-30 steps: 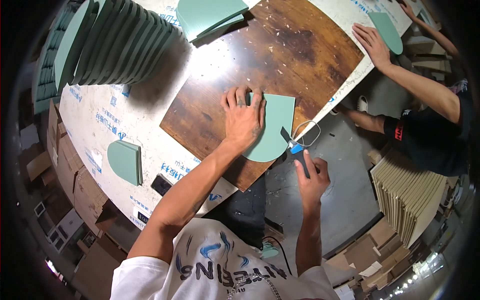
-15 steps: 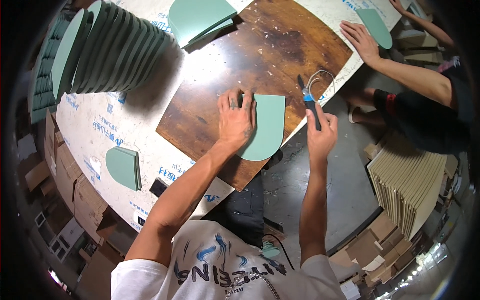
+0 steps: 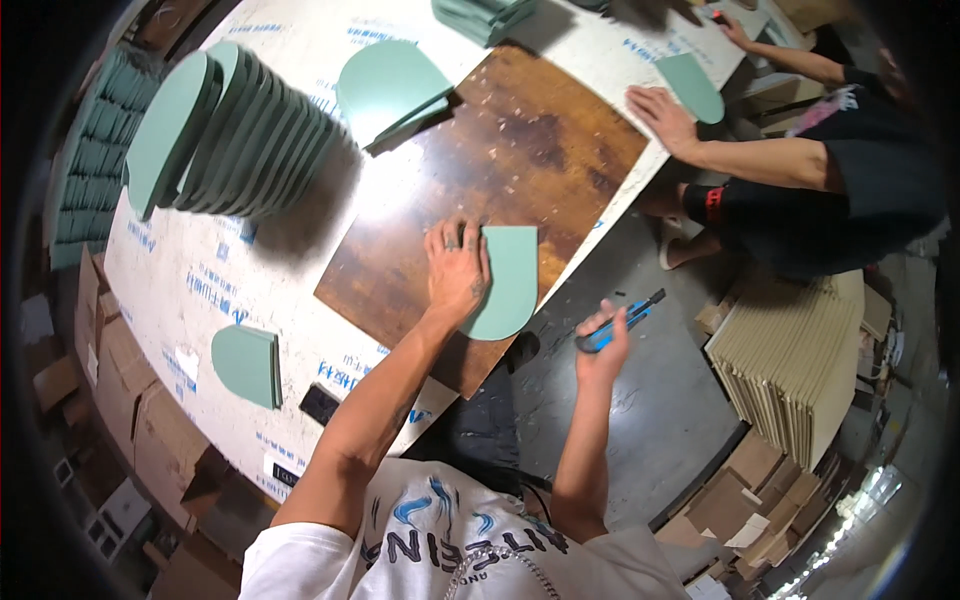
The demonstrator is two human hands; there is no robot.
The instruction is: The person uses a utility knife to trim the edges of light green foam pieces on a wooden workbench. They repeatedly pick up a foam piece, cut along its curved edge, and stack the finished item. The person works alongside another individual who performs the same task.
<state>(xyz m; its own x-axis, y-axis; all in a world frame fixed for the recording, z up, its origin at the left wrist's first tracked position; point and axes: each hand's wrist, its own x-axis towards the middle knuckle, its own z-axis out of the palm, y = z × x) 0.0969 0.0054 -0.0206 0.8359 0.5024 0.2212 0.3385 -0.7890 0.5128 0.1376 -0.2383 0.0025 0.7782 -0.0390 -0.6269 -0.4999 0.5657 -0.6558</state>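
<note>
Over brown board [image 3: 560, 135], left hand [image 3: 457, 272] lies flattened on green panel [image 3: 512, 280]; right hand [image 3: 603, 345] clasps blue-black tool [image 3: 634, 315]

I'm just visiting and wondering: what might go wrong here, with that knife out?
The knife in the right hand is beyond the edge of the table, above the floor; if the grip loosened, it might fall. The left hand rests on the green panel with bare fingers, so a cut made close by could nick them. The tall stack of green pieces might topple if bumped.
</note>
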